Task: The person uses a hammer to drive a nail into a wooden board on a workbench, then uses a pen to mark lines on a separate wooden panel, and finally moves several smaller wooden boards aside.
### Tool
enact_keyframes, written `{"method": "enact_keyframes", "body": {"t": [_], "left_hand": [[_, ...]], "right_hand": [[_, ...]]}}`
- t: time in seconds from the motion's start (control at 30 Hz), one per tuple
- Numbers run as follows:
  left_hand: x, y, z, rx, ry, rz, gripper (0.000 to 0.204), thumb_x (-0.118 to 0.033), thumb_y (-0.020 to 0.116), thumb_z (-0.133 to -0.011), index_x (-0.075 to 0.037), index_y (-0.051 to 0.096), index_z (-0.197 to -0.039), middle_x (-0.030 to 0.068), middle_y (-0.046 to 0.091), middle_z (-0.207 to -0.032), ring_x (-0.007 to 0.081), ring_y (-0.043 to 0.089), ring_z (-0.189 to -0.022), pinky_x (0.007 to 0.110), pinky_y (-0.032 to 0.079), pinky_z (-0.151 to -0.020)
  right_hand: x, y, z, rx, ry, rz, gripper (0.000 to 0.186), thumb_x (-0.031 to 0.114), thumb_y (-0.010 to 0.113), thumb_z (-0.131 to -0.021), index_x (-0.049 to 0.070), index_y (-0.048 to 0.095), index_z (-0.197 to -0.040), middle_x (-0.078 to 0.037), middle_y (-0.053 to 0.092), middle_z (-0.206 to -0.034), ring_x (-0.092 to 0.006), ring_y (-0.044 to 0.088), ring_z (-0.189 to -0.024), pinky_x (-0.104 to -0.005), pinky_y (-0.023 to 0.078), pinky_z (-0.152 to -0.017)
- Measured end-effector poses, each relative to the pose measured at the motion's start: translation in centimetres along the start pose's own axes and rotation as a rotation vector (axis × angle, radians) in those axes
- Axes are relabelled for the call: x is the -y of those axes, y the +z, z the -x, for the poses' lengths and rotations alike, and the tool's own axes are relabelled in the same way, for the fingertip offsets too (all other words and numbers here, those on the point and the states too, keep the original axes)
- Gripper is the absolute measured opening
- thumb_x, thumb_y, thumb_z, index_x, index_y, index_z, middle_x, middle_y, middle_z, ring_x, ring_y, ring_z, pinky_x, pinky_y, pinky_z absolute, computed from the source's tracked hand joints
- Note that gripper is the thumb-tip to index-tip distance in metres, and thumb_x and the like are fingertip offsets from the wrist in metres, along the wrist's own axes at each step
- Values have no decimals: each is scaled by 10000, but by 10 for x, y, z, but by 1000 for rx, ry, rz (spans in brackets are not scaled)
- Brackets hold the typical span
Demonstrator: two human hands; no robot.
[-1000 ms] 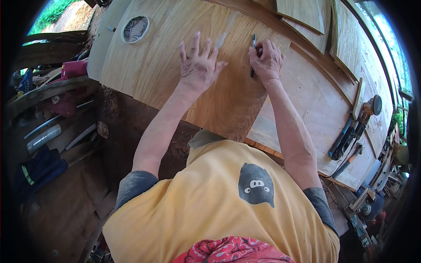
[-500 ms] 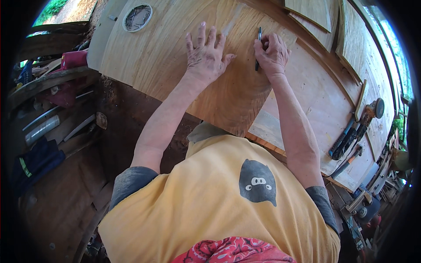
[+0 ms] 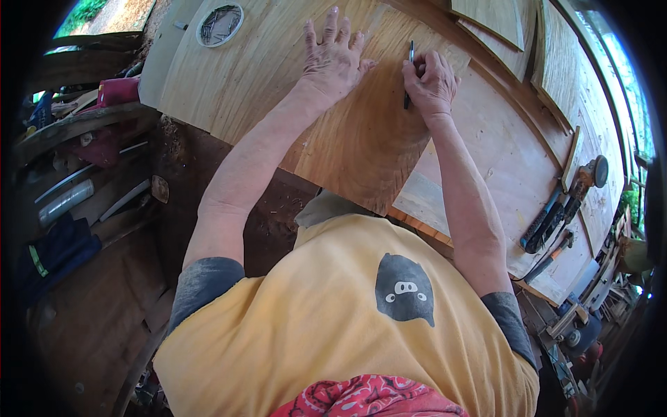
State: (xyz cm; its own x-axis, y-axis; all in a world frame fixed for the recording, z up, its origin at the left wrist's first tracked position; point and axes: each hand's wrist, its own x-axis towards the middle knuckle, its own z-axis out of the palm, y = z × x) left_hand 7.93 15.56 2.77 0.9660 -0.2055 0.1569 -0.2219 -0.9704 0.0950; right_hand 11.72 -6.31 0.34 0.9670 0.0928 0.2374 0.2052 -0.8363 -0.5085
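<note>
A wide wooden panel (image 3: 271, 111) with a wavy grain lies on the bench in front of me. My left hand (image 3: 333, 59) rests on it with fingers spread, upper middle of the view. To its right, my right hand (image 3: 429, 87) is closed on a slim dark pen (image 3: 410, 55), held nearly upright in the picture against the panel's right part. A round white-rimmed container of nails (image 3: 218, 26) sits on the panel's upper left, left of my left hand.
Plywood offcuts (image 3: 552, 62) lie stacked at the upper right. A pale board (image 3: 458, 174) is right of the panel, with an angle grinder (image 3: 583, 177) and a hammer (image 3: 552, 254) farther right. A cluttered shelf (image 3: 69, 128) with cloths and a metal cylinder stands at the left.
My left hand has slid up the panel, its arm stretching farther forward. My right hand with the pen has shifted slightly up in the view, along with the bench.
</note>
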Motion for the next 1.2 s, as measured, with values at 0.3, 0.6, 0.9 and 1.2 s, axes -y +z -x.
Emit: {"method": "enact_keyframes", "body": {"t": [0.3, 0.6, 0.9, 1.2], "left_hand": [[6, -7, 15, 77, 119, -209, 637, -527, 593, -1013, -113, 561, -1496, 190, 435, -1593, 433, 216, -1569, 739, 178, -1182], [-8, -1, -4, -99, -46, 78, 749, -595, 570, -1004, -76, 499, -1539, 187, 336, -1664, 415, 147, -1595, 731, 117, -1218], [-27, -11, 81, 59, -155, -2, 691, -570, 575, -1015, -113, 518, -1530, 205, 333, -1656, 439, 148, -1585, 744, 155, -1194], [-27, 4, 74, 28, -232, -75, 673, -637, 490, -1031, -185, 562, -1525, 189, 274, -1700, 450, 101, -1597, 758, 130, -1196]], "right_hand": [[-2, 1, 0, -26, -38, 31, 230, 379, 765, -840, 188, 666, -923, 22, 647, -858, -214, 649, -891, -408, 403, -847], [4, 0, -2, 20, 4, -3, 236, 381, 765, -810, 189, 666, -906, 2, 672, -932, -248, 651, -977, -440, 401, -886], [-3, -2, -1, 30, 15, -12, 240, 389, 768, -810, 190, 673, -907, 10, 662, -918, -245, 646, -964, -434, 394, -888], [4, 0, -1, 43, -7, -23, 240, 386, 767, -817, 186, 677, -912, 10, 665, -937, -240, 642, -983, -430, 392, -904]]}}
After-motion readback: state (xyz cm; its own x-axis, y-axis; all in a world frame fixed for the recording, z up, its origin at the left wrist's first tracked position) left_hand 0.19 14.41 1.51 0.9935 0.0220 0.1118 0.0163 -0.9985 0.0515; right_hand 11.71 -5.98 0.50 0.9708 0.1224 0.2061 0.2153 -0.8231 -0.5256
